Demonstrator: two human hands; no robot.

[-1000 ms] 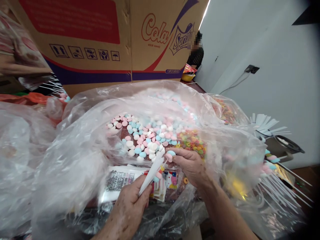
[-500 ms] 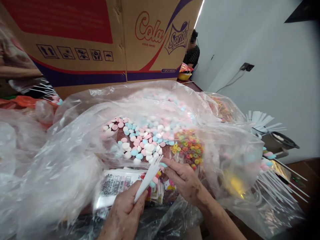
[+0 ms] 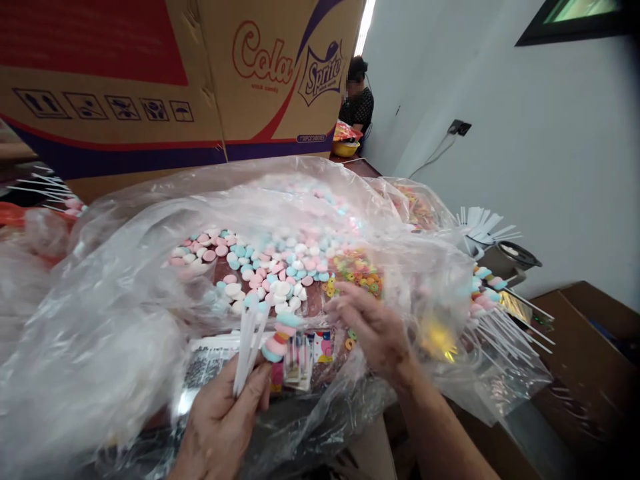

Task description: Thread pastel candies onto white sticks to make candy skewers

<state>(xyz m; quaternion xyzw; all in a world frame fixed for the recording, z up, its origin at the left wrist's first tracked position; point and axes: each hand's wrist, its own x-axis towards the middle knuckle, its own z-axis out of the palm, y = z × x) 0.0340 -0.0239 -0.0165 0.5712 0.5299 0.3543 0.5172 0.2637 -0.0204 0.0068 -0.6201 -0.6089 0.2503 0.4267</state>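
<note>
Partly blurred, right hand [image 3: 373,327] loosely spread, left hand [image 3: 220,410] clamping sticks [image 3: 244,357], candies [image 3: 283,288] half-veiled

The person's left hand [image 3: 215,417] and right hand [image 3: 373,330] are both bare. The right forearm [image 3: 440,420] is uncovered too, widening below the wrist.

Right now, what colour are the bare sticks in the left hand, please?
The bare sticks are white, best seen in the head view.
</note>
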